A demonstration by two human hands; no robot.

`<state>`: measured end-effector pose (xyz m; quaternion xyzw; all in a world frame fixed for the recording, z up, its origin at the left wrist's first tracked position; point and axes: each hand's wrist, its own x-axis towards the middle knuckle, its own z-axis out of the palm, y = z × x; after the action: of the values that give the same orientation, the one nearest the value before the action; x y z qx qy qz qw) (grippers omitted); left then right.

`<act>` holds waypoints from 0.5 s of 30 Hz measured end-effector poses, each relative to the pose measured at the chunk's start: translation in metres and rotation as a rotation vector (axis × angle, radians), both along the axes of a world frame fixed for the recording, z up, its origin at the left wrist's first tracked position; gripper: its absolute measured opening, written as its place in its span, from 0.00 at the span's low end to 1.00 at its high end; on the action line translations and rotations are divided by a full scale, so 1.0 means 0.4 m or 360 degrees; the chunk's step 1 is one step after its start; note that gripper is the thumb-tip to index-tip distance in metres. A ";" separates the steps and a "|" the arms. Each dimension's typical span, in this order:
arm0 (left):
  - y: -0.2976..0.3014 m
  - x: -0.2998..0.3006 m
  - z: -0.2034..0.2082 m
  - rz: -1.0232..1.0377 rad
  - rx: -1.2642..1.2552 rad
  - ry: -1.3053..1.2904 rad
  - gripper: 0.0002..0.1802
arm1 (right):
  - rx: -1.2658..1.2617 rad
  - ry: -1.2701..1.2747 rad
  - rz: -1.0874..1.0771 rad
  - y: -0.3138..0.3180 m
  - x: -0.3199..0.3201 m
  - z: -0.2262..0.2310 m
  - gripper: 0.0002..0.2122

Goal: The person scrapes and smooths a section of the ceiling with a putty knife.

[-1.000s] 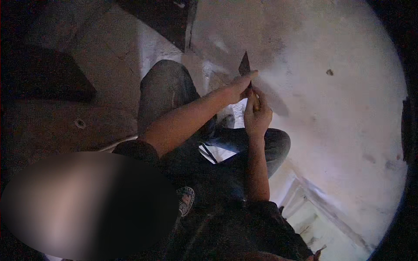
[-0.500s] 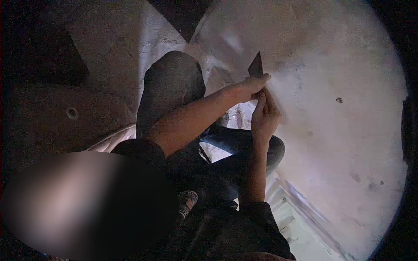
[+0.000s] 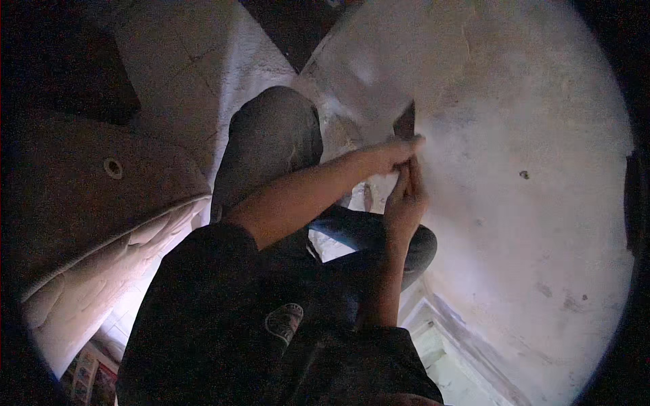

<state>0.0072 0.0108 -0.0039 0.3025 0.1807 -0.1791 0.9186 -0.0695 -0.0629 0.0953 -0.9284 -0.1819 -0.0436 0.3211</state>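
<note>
Here, left hand [image 3: 394, 154] and right hand [image 3: 406, 204] grip a dark pointed tool [image 3: 406, 123]; print [image 3: 284, 321] on the shirt [image 3: 196, 311] is illegible.

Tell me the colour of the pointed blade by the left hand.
The pointed blade looks dark brownish-grey, nearly black in dim light; head view.

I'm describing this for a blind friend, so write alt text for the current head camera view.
Left hand at the base of a dark pointed blade, right hand close below. Dark-trousered knees are bent; a pale, marked wall fills much of the right side.
</note>
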 end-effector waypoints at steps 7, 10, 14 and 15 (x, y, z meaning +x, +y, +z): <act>0.007 0.004 -0.002 -0.0125 -0.0017 0.0155 0.35 | -0.0006 0.0025 -0.0015 0.015 -0.003 0.016 0.17; 0.012 0.007 -0.021 -0.0032 0.0231 0.0223 0.35 | -0.0084 0.0328 0.0056 0.022 -0.007 0.023 0.17; -0.012 0.015 -0.039 -0.0348 -0.0159 0.0119 0.34 | -0.0067 0.0257 -0.0086 0.013 -0.010 0.013 0.16; -0.019 0.014 -0.037 -0.0212 -0.0080 0.0071 0.34 | 0.0011 0.0148 0.0010 0.009 -0.011 0.008 0.16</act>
<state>0.0128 0.0034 -0.0188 0.2866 0.1762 -0.2510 0.9077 -0.0740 -0.0592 0.0986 -0.9277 -0.1697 0.0001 0.3327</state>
